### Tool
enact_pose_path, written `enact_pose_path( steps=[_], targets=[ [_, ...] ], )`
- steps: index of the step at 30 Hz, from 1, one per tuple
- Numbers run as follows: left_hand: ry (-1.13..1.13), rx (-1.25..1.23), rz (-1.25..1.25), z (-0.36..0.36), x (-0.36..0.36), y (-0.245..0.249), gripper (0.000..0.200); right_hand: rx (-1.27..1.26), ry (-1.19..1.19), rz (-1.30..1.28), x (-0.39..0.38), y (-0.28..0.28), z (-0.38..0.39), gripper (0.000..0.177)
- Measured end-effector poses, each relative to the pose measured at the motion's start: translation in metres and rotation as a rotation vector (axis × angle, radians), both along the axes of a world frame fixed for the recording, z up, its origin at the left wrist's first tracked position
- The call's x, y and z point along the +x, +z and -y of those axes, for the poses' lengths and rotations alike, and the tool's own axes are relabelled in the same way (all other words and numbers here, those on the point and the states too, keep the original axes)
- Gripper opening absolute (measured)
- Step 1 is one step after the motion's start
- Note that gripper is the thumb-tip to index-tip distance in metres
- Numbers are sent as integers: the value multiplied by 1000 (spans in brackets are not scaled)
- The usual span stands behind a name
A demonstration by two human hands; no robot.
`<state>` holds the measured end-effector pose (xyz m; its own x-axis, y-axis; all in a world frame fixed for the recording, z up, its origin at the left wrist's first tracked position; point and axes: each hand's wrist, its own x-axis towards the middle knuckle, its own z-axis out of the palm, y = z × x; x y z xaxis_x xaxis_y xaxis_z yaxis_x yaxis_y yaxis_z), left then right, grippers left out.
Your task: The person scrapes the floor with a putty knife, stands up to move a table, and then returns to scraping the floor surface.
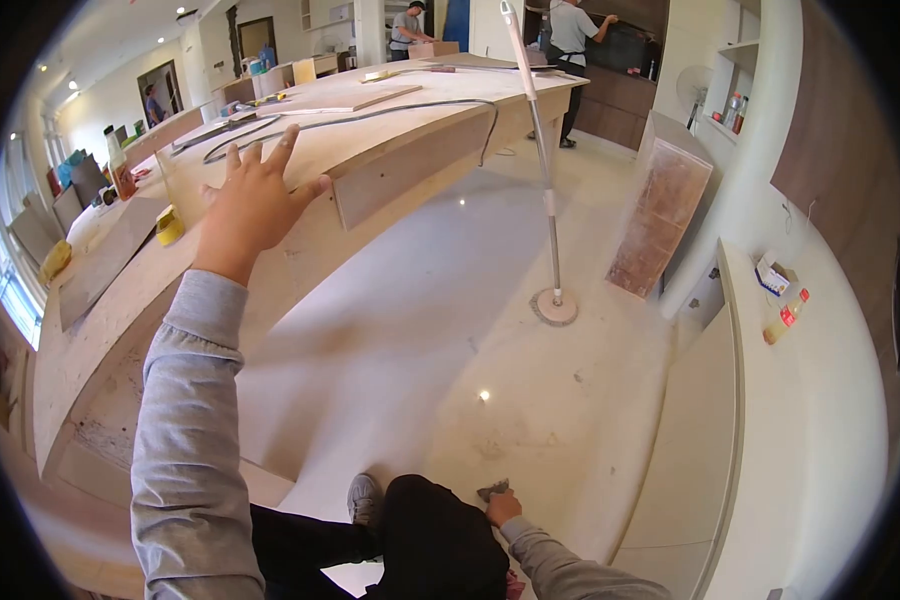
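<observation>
And here's the right hand [503, 508], down low beside the dark trouser leg, fingers closed around the rear of a small dark scraper [492, 490]! The scraper is just above or on the pale floor [515, 420], ahead of the grey shoe's side of the body and to its right; whether the blade touches the floor, the view can't settle. Its broad dark end points forward and to the left, away from the wrist, and the long axis seems to run roughly on from the hand on that same slant, though the fist covers much of it. Up on the other side, the left hand [255, 200] is spread wide, fingers fanned and pointing forward, pinching nothing, over the near edge of the long wooden counter [370, 130]; contact there is impossible to call. A yellow tape roll [169, 226] sits just left of that hand, and a dark cable [390, 105] snakes across the top beyond it. Out on the floor ahead, a round-headed mop [555, 305] stands with its pole tilted, a worn wooden cabinet [662, 215] to its right. Far back, two people in grey tops stand at work, one by a box, one at the dark wall unit [620, 60].
</observation>
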<state>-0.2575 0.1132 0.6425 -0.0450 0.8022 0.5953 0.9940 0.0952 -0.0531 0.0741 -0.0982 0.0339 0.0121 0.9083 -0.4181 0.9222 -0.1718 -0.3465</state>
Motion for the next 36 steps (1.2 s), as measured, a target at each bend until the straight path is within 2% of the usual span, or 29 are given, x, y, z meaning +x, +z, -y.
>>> enact_pose_path(
  steps=[3,5,8,11,13,15,19,21,23,24,25,27,28,30,32,33,36],
  targets=[
    [56,-59,13,10,11,7,82,46,-12,48,9,-11,4,32],
    [64,-63,-3,11,10,6,81,-88,43,20,13,-15,6,33],
    [47,-33,-10,6,5,3,82,-141,47,29,15,-9,7,33],
    [44,15,-59,1,1,-1,81,-185,99,64,23,-20,-27,31],
    [24,61,-89,-3,-4,-2,81,-146,-29,-49,30,-24,-53,30],
    [9,124,-130,-4,-4,-7,81,-91,-9,16,27,34,-71,31],
    [-54,215,-151,0,-5,-9,86,436,-24,-126,10,61,-105,34],
    [-67,237,-158,0,-4,-11,87,501,-121,-272,-16,85,-113,38],
    [-40,251,-184,10,4,-6,91,428,-150,-305,-44,105,-107,43],
    [-47,254,-172,10,4,-6,91,236,-232,-415,-60,149,-92,46],
    [-77,273,-163,10,3,-7,90,377,-138,-324,-67,99,-89,47],
    [-112,289,-153,8,0,-9,89,193,-99,-266,-78,86,-65,44],
    [-119,336,-208,8,-1,-10,86,192,-110,-262,-77,74,-56,44],
    [-141,385,-249,11,0,-11,83,44,15,-197,-67,55,-37,47],
    [-197,510,-298,20,8,-14,77,0,-18,-133,-52,43,-26,46],
    [-326,559,-157,32,26,-23,71,-58,-40,-81,-45,39,-22,45],
    [-779,344,162,34,70,-75,69,-91,-174,-20,-29,44,-10,39]
  ],
)
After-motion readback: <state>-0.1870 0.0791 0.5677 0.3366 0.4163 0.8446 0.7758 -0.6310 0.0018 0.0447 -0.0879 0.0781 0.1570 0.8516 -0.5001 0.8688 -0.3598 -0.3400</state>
